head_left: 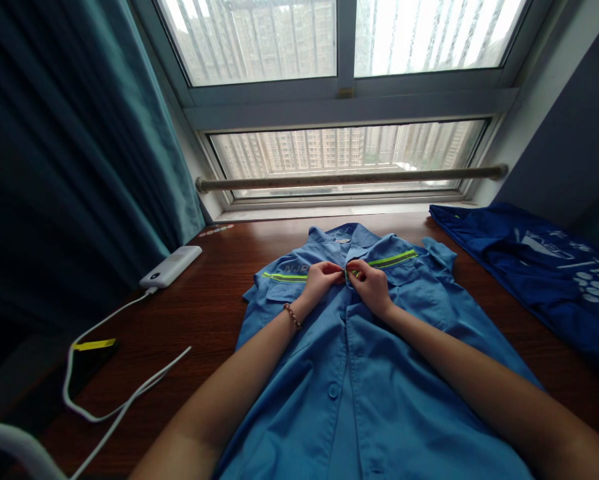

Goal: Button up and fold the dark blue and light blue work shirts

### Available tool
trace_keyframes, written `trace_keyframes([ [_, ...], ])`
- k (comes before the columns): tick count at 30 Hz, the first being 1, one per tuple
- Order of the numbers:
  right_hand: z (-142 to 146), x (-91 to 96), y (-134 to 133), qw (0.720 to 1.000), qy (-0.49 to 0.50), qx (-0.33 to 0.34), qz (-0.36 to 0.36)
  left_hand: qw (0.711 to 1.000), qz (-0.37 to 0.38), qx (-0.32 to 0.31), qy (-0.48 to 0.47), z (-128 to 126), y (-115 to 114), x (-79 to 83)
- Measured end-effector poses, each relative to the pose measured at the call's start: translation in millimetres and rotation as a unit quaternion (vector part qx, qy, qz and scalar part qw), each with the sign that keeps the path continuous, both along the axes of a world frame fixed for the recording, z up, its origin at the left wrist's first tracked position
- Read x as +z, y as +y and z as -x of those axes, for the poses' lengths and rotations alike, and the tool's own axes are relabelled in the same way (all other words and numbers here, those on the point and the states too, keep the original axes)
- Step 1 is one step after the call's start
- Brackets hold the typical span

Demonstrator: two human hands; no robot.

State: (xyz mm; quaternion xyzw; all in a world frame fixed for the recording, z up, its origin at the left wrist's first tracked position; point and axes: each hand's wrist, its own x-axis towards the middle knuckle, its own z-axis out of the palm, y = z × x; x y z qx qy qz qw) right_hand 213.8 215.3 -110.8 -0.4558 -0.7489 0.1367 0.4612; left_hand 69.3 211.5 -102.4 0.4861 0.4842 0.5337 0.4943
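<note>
A blue work shirt point(299, 360) with yellow-green reflective strips lies front side up, its collar toward the window. My left hand point(323, 279), a beaded bracelet on its wrist, pinches one front edge at chest height. Across from it, touching or nearly so, my right hand point(372, 285) pinches the other edge. Whatever sits between the fingertips is hidden. Lower on the placket a blue button point(333, 391) shows, and the two front edges lie slightly apart there.
The brown wooden table point(199, 310) runs up to the window. A white power strip point(171, 267) with a white cable point(124, 407) lies at left, beside a teal curtain point(144, 147). Darker blue printed fabric point(539, 267) lies at right. A metal rail point(349, 180) crosses the window.
</note>
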Motion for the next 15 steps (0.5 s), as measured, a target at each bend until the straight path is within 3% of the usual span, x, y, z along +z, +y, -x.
trace_keyframes([
  [8, 0, 3.6, -2, 0.998, -0.011, -0.008, -0.066, 1.0, -0.019, 0.023, 0.005, -3, -2, 3.5],
  [15, 0, 7.4, -4, 0.995, 0.038, 0.029, -0.083, 0.977, -0.163, 0.047, 0.127, 2, -2, 14.4],
])
